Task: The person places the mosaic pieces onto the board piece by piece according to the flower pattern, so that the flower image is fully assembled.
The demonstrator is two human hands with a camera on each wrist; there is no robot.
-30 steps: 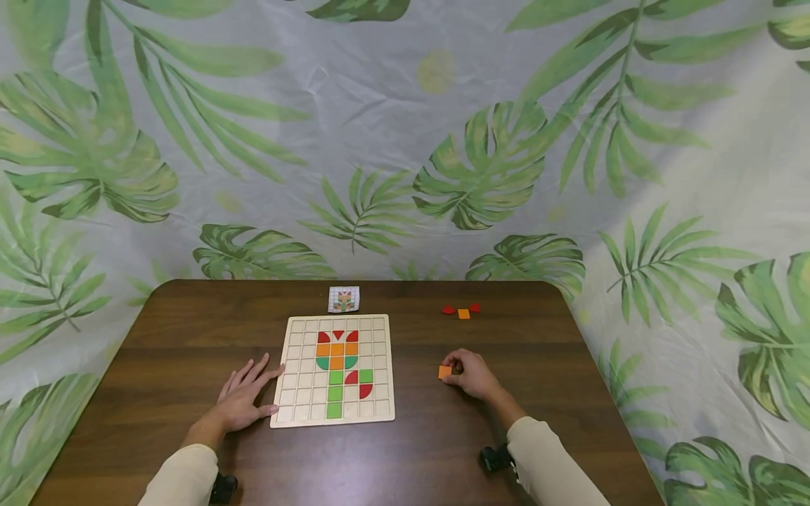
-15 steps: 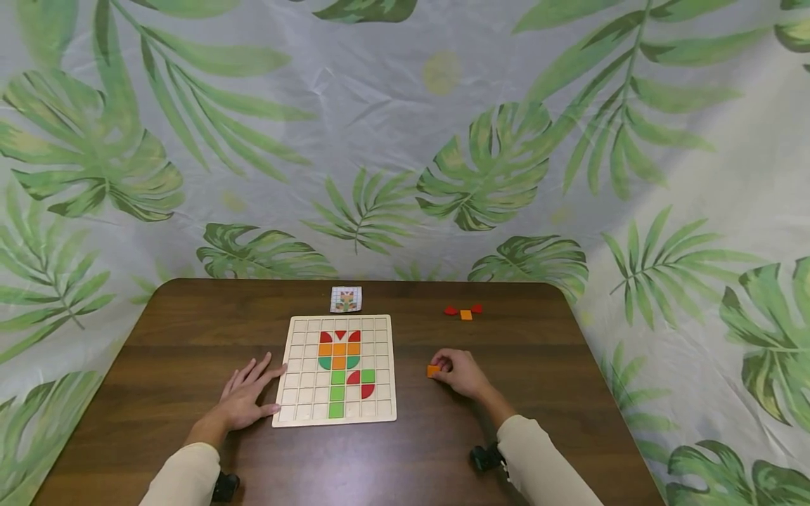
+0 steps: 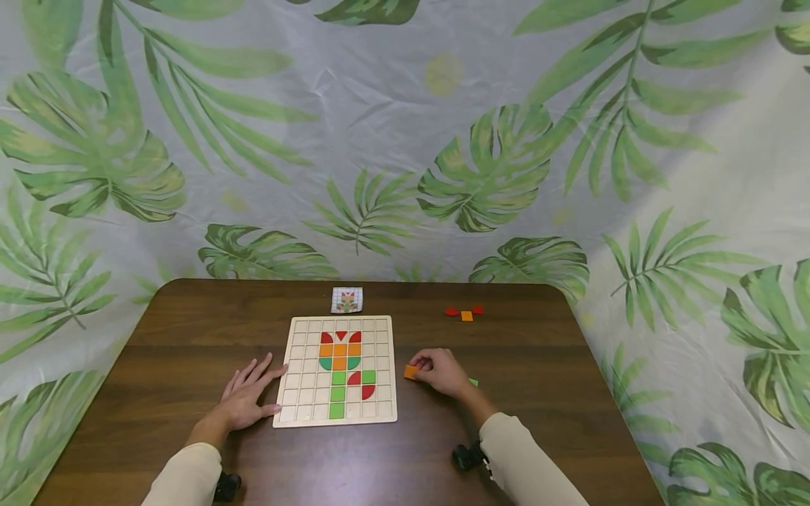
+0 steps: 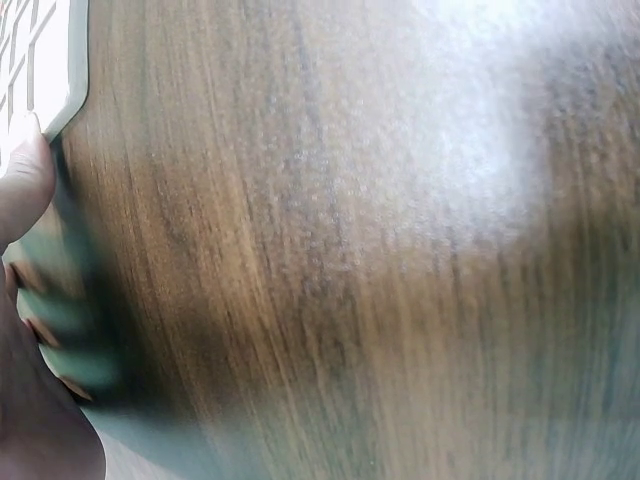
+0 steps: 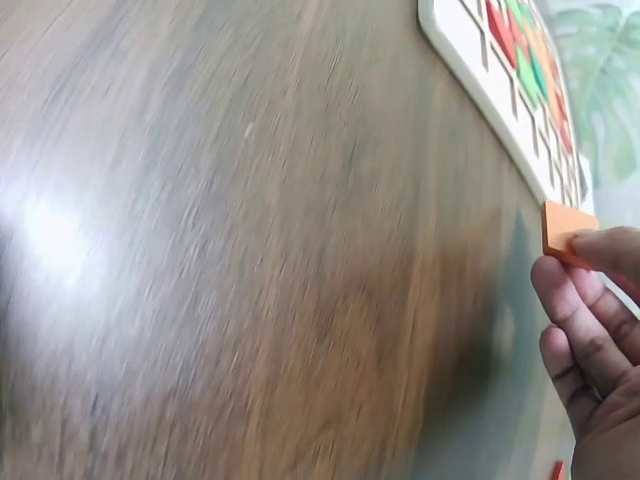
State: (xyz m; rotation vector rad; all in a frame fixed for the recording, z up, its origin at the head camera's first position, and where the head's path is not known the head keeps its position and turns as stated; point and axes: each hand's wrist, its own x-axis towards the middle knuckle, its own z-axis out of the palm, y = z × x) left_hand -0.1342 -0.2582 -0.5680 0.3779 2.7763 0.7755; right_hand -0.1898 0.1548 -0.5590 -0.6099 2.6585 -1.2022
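Observation:
Between thumb and fingers my right hand (image 3: pixel 443 372) pinches an orange square tile (image 3: pixel 410 372), just right of the wooden grid board (image 3: pixel 386 351). The right wrist view shows the same orange tile (image 5: pixel 566 228) near the board's edge. My left hand (image 3: pixel 243 404) lies with spread fingers at the board's left side, its thumb and index finger touching the edge. On the board, red, orange, green and teal tiles form a flower with a green stem (image 3: pixel 338 394). Right of the stem are a red quarter piece (image 3: pixel 368 392) and a green square (image 3: pixel 368 377).
A small pattern card (image 3: pixel 346 300) lies behind the board. At the back right are another orange square (image 3: pixel 467 316) and red pieces (image 3: pixel 452 311). A green piece (image 3: pixel 473 382) shows partly behind my right wrist. A leaf-print cloth (image 3: pixel 380 140) hangs behind the table.
My right hand has moved left with the orange tile, closer to the board. A green piece has come into view behind the wrist. The left hand has stayed at the board's edge.

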